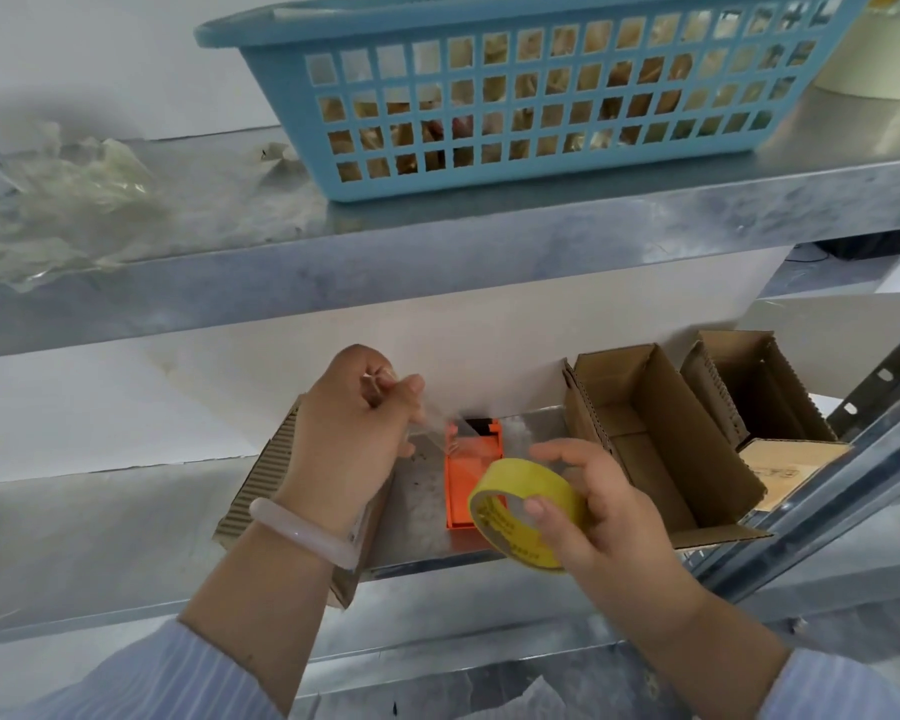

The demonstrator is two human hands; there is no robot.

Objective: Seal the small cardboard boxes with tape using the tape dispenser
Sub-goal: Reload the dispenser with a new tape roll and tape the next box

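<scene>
My right hand [606, 517] grips a roll of clear tape with a yellow core [526, 511] above the front edge of the middle shelf. My left hand [354, 433] pinches the free end of the tape strip [427, 423], which stretches between the two hands. Under the strip an orange tape dispenser [471, 480] lies flat on the shelf. A piece of corrugated cardboard [253, 496] lies beneath my left wrist, mostly hidden. Two open small cardboard boxes [661, 449] [759, 397] stand at the right of the shelf.
A blue plastic basket [531, 96] with wrapped items sits on the upper metal shelf [437, 241]. Crumpled clear plastic [58, 194] lies at that shelf's left. A white board [541, 345] backs the middle shelf. A slotted metal upright [879, 387] stands at the right.
</scene>
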